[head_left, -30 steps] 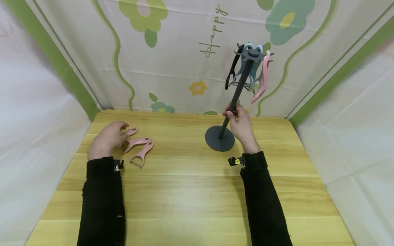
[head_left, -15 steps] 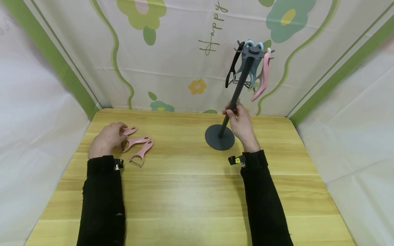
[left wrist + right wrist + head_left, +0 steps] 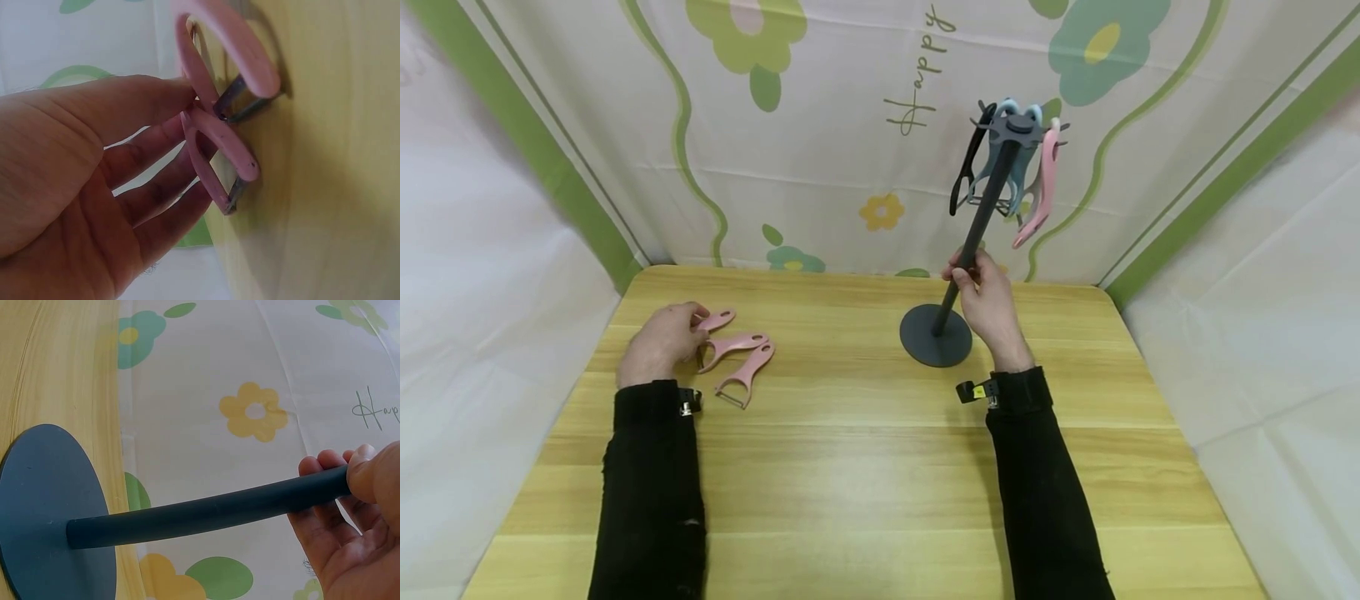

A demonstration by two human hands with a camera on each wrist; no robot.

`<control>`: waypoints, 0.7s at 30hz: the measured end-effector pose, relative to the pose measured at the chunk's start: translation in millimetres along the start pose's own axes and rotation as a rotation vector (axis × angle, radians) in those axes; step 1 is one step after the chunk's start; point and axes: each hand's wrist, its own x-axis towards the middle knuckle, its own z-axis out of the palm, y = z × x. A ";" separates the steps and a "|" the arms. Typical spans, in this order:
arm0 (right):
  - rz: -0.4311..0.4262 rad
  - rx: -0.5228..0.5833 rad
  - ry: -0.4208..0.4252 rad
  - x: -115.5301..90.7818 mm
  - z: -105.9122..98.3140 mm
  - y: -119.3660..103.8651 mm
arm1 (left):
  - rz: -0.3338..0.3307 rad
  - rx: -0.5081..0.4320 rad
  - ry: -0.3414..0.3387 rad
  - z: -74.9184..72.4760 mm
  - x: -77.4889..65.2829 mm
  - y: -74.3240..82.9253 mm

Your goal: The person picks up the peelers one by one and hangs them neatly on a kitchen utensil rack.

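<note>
At the table's far left, my left hand [image 3: 661, 340] pinches a pink peeler [image 3: 718, 320] between thumb and fingers. The left wrist view shows the forked head of this peeler [image 3: 228, 147] with its metal blade, close to the wood. Beside it lie a second pink peeler [image 3: 737, 344] and a third pink peeler [image 3: 754, 364], handles pointing right. My right hand [image 3: 988, 310] grips the dark grey post of a stand [image 3: 984, 217] partway up. From the stand's top hooks hang a black peeler [image 3: 962, 183], light blue peelers [image 3: 1017, 177] and a pink peeler [image 3: 1042, 196].
The stand's round base [image 3: 936, 340] rests on the wooden table [image 3: 850, 483] near its back edge. A floral curtain [image 3: 820, 183] rises right behind the table, with white cloth walls on both sides.
My left hand has lowered slightly, and its fingers have closed on the far pink peeler. The right hand keeps its hold on the stand's post.
</note>
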 end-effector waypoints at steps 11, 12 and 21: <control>-0.001 -0.002 0.002 1.6 0.0 -1.5 | 0.073 -0.057 0.142 -4.5 0.5 13.8; -0.002 -0.004 0.002 1.9 0.0 -1.7 | 0.091 -0.059 0.160 -5.3 0.4 16.5; -0.005 -0.008 0.006 1.4 0.0 -1.6 | 0.213 -0.063 0.298 -13.6 -5.8 52.3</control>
